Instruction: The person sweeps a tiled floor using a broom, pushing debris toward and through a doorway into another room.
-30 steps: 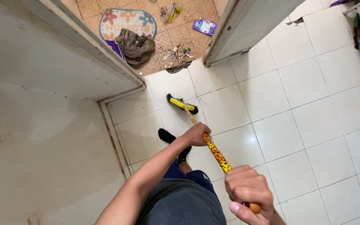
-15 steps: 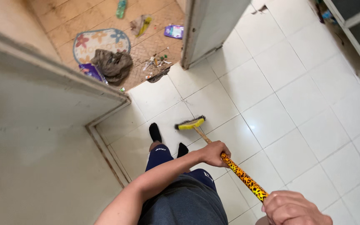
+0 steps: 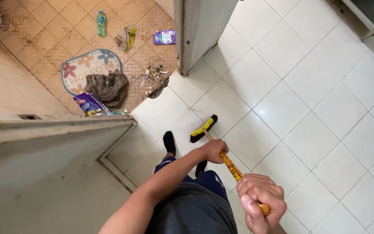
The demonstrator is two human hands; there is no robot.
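— So what's different from a moment ago?

— More of the brown tiled room shows beyond the doorway, and the green bottle (image 3: 101,23) sits further into view. The broom (image 3: 204,128) head has swung: its yellow bar ran nearly level before, now it slants, black bristles pointing up and right. The right hand (image 3: 260,201), half cut off at the bottom edge earlier, shows in full.

— How are the hands set?

— Left hand (image 3: 213,150) is wrapped round the stick low down, fingers curled shut on it. Right hand is a closed fist on the top end, an orange knob poking out below it.

— And the broom itself?

— Yellow head with dark bristles, a short plain wooden neck, then a stick with an orange-and-black spotted pattern. Its head rests on the white floor tiles (image 3: 308,86), just right of a black-socked foot (image 3: 169,142), well short of the doorway.

— Anything you can't make out?

— The litter pile (image 3: 154,80) at the threshold is too small to sort. The floral mat (image 3: 76,69) is partly covered by a crumpled brown cloth (image 3: 107,86). The other foot is mostly hidden behind the left forearm.
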